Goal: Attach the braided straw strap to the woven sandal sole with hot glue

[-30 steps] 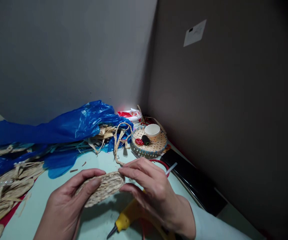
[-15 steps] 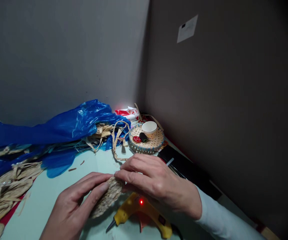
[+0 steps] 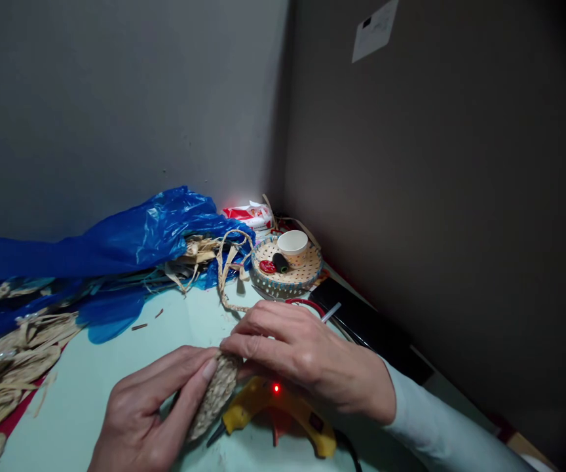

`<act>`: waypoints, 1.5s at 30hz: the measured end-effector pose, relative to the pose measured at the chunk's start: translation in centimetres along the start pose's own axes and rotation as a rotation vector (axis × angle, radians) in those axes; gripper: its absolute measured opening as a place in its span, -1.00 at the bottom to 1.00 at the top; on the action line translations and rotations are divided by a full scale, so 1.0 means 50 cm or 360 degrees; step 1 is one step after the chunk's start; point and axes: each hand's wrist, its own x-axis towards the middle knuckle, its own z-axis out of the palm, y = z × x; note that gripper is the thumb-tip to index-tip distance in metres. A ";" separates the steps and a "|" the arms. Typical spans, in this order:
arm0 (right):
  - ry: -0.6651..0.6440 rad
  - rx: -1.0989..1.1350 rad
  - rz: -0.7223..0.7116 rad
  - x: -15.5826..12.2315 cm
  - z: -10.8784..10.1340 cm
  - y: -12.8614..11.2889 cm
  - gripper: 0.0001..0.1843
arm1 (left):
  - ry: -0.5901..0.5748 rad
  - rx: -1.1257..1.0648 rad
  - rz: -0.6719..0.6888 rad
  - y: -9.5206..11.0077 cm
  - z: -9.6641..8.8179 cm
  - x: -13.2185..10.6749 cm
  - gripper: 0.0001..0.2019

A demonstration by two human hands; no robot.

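Note:
Between my two hands is a coiled piece of braided straw (image 3: 215, 395), turned on edge. My left hand (image 3: 158, 400) grips it from the left, thumb on the near face and fingers behind. At its top edge the fingertips of my right hand (image 3: 297, 351) are pressed together on the rim. A loose straw braid (image 3: 223, 282) runs from behind my right hand and loops up on the table. Under my right hand lies a yellow glue gun (image 3: 251, 403), its red light lit and its dark nozzle pointing down-left.
A blue plastic bag (image 3: 130, 239) with straw strips lies at the back left, more straw bundles (image 3: 27, 367) at the left edge. A shallow woven basket (image 3: 287, 282) holds a white cup (image 3: 293, 244), a dark spool (image 3: 280, 263) and a red disc (image 3: 267, 267). Red-handled scissors (image 3: 307, 303) lie behind my right hand.
The braided piece has turned slightly more upright, and my left hand has shifted a little right with it. The view has moved slightly, showing more of the scissors.

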 end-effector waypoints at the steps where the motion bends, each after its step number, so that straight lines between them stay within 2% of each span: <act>1: 0.0005 0.0026 0.0008 -0.001 0.001 0.003 -0.71 | -0.0076 -0.0047 -0.0096 0.001 -0.001 0.002 -0.82; 3: 0.0017 0.0075 0.0026 -0.004 0.001 0.010 -0.70 | -0.0208 -0.0214 -0.0332 0.005 -0.005 0.004 -0.69; 5: 0.0021 0.0132 0.0051 -0.007 0.002 0.017 -0.69 | -0.0237 -0.0410 -0.0564 0.009 -0.014 0.007 -0.59; 8: 0.0004 0.0218 0.0095 -0.011 0.001 0.027 -0.70 | -0.0088 -0.0767 -0.0812 0.006 -0.035 0.019 -0.55; 10: -0.0007 0.0277 0.0123 -0.014 0.001 0.032 -0.71 | 0.0062 -0.0916 -0.0883 -0.006 -0.051 0.035 -0.56; 13: -0.0003 0.0378 0.0138 -0.017 0.001 0.040 -0.70 | 0.0290 -0.0779 -0.0775 -0.031 -0.063 0.064 -0.56; 15: 0.0001 0.0442 0.0148 -0.017 0.001 0.043 -0.69 | 0.0305 -0.0668 -0.0693 -0.045 -0.061 0.078 -0.56; 21: 0.0045 0.0596 0.0142 -0.019 0.007 0.048 -0.61 | -0.0128 -0.0471 -0.0614 -0.067 -0.031 0.064 -0.58; 26: 0.0032 0.0685 0.0105 -0.022 0.013 0.043 -0.64 | -0.0267 -0.0286 -0.0545 -0.078 -0.030 0.048 -0.45; 30: -0.0026 0.0689 0.0082 -0.016 0.008 0.035 -0.58 | -0.0532 -0.0291 -0.0495 -0.058 -0.032 0.050 -0.41; 34: -0.0039 0.0651 0.0065 -0.012 0.007 0.032 -0.49 | -0.0829 -0.0397 -0.0551 -0.028 -0.024 0.042 -0.52; 36: -0.0026 0.0635 0.0041 -0.011 0.009 0.032 -0.50 | -0.0824 -0.0398 -0.0596 -0.022 -0.019 0.037 -0.56; 41: -0.0015 0.0605 0.0009 -0.012 0.014 0.034 -0.58 | -0.0637 -0.0387 -0.0687 -0.019 -0.008 0.025 -0.60; 45: -0.0031 0.0600 -0.0002 -0.014 0.018 0.035 -0.62 | -0.0490 -0.0278 -0.0644 -0.002 -0.003 0.016 -0.61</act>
